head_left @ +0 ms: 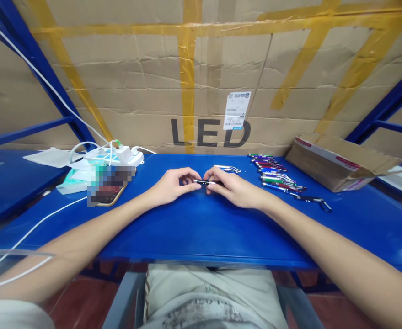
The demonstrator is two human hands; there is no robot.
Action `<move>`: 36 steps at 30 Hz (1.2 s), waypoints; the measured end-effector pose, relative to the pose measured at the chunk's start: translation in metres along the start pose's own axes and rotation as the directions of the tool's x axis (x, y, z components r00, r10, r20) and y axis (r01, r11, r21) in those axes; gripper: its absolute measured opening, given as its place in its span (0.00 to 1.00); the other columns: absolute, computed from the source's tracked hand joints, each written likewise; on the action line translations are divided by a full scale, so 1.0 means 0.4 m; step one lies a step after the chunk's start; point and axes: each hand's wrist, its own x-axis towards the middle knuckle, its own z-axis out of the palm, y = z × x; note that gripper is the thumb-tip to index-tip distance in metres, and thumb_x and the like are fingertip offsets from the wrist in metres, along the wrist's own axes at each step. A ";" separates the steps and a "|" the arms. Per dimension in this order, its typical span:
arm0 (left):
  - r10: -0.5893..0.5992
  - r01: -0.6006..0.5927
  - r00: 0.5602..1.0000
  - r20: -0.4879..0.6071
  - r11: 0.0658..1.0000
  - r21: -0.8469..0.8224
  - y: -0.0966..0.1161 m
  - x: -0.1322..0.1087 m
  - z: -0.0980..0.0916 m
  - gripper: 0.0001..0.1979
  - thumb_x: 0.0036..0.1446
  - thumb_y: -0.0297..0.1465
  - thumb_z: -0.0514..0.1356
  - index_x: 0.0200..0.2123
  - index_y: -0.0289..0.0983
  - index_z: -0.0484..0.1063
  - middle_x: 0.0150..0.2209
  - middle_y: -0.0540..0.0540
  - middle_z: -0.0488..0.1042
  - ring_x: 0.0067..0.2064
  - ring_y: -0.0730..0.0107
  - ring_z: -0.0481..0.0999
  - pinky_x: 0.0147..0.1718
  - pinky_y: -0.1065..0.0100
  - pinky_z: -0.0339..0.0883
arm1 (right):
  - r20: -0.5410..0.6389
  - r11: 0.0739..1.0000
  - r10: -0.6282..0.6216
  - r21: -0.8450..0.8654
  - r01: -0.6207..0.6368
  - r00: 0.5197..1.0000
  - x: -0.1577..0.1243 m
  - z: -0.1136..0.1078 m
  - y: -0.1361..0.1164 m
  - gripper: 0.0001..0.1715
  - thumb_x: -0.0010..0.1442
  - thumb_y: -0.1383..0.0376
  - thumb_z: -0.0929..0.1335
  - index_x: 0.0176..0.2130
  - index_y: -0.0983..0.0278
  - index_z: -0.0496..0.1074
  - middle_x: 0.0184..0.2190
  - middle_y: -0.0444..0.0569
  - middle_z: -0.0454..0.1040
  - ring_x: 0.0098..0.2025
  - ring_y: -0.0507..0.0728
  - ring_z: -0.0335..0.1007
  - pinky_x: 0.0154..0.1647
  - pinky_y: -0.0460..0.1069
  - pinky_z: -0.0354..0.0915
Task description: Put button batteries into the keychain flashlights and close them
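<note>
My left hand (171, 185) and my right hand (233, 186) meet over the middle of the blue table. Between their fingertips they hold a slim black keychain flashlight (205, 182) with silver ends, lying level. The left thumb and fingers pinch its left end; the right ones pinch its right end. Just behind my right hand lies a silver keychain flashlight (226, 169) with a clip. Farther right, several coloured keychain flashlights (272, 176) with clips lie in a column. Nearest me in that group is a black one (307, 198) with a dark clip.
An open cardboard box (327, 164) stands at the back right. At left are a phone (116, 194), a white power strip (125, 157) with cables, and a pale green plastic packet (79, 178). A large taped carton (146, 91) rises behind the blue table (201, 233).
</note>
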 end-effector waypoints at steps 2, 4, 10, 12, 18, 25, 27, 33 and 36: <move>0.020 -0.020 1.000 -0.011 0.998 0.051 0.002 -0.003 -0.001 0.20 0.64 0.51 0.68 0.45 0.41 0.83 0.41 0.43 0.84 0.41 0.57 0.79 0.45 0.57 0.73 | -0.014 1.000 0.018 -0.014 -0.018 1.000 0.000 0.002 -0.002 0.11 0.78 0.56 0.63 0.54 0.59 0.66 0.45 0.50 0.83 0.46 0.60 0.79 0.50 0.54 0.70; 0.023 -0.020 0.999 -0.030 0.996 0.091 -0.001 -0.003 -0.006 0.19 0.65 0.50 0.68 0.44 0.41 0.83 0.41 0.44 0.84 0.41 0.57 0.79 0.44 0.58 0.72 | -0.045 0.998 0.030 -0.059 -0.033 0.999 0.000 0.000 0.000 0.12 0.76 0.56 0.65 0.54 0.59 0.67 0.46 0.51 0.81 0.45 0.60 0.78 0.48 0.54 0.70; -0.014 0.019 0.999 -0.042 0.993 0.120 -0.014 0.000 -0.012 0.21 0.64 0.52 0.67 0.43 0.40 0.84 0.39 0.43 0.83 0.39 0.57 0.78 0.42 0.58 0.71 | -0.130 0.992 0.017 -0.120 -0.033 0.991 0.000 -0.011 0.004 0.09 0.75 0.59 0.66 0.50 0.60 0.71 0.47 0.51 0.80 0.45 0.59 0.76 0.49 0.53 0.69; -0.005 0.010 0.999 -0.036 0.992 0.130 -0.014 0.000 -0.012 0.21 0.64 0.52 0.66 0.44 0.41 0.84 0.39 0.43 0.83 0.39 0.57 0.78 0.42 0.57 0.71 | -0.143 0.991 0.010 -0.130 -0.029 0.990 -0.001 -0.012 0.000 0.09 0.75 0.59 0.66 0.49 0.60 0.71 0.47 0.51 0.81 0.44 0.59 0.76 0.48 0.53 0.69; 0.019 -0.015 1.000 -0.025 0.986 0.165 -0.016 -0.001 -0.013 0.21 0.68 0.51 0.64 0.45 0.41 0.86 0.40 0.43 0.83 0.40 0.57 0.79 0.41 0.59 0.69 | -0.157 0.986 -0.025 -0.164 -0.001 0.987 -0.001 -0.008 -0.006 0.08 0.75 0.60 0.66 0.50 0.60 0.71 0.46 0.51 0.80 0.44 0.59 0.75 0.47 0.53 0.68; 0.053 -0.050 0.999 -0.013 0.982 0.185 -0.014 -0.001 -0.013 0.17 0.67 0.47 0.67 0.44 0.39 0.85 0.38 0.46 0.83 0.38 0.63 0.78 0.39 0.64 0.68 | -0.192 0.997 -0.045 -0.063 0.033 0.980 0.004 0.012 0.005 0.09 0.75 0.58 0.67 0.49 0.61 0.72 0.42 0.49 0.79 0.40 0.57 0.73 0.44 0.51 0.67; 0.090 -0.085 0.996 -0.016 0.976 0.200 -0.010 -0.001 -0.013 0.16 0.67 0.46 0.67 0.43 0.38 0.84 0.37 0.47 0.82 0.38 0.65 0.78 0.39 0.66 0.68 | -0.193 1.000 -0.010 0.008 0.012 0.981 0.007 0.019 0.008 0.11 0.75 0.57 0.67 0.48 0.61 0.73 0.40 0.47 0.78 0.39 0.57 0.72 0.42 0.51 0.67; 0.202 -0.194 0.979 -0.001 0.943 0.270 0.004 -0.004 -0.007 0.16 0.69 0.45 0.67 0.41 0.38 0.83 0.36 0.46 0.81 0.37 0.65 0.78 0.39 0.67 0.69 | -0.173 0.990 0.081 0.131 -0.059 0.982 0.013 0.034 0.012 0.13 0.74 0.54 0.68 0.46 0.61 0.75 0.38 0.46 0.77 0.39 0.57 0.71 0.42 0.51 0.66; 0.248 -0.239 0.969 0.013 0.917 0.320 0.003 -0.005 -0.005 0.17 0.70 0.46 0.66 0.40 0.38 0.82 0.36 0.47 0.82 0.37 0.66 0.78 0.39 0.67 0.69 | -0.172 0.982 0.094 0.180 -0.062 0.981 0.017 0.039 0.008 0.12 0.73 0.56 0.68 0.44 0.62 0.75 0.36 0.45 0.76 0.38 0.56 0.70 0.41 0.51 0.65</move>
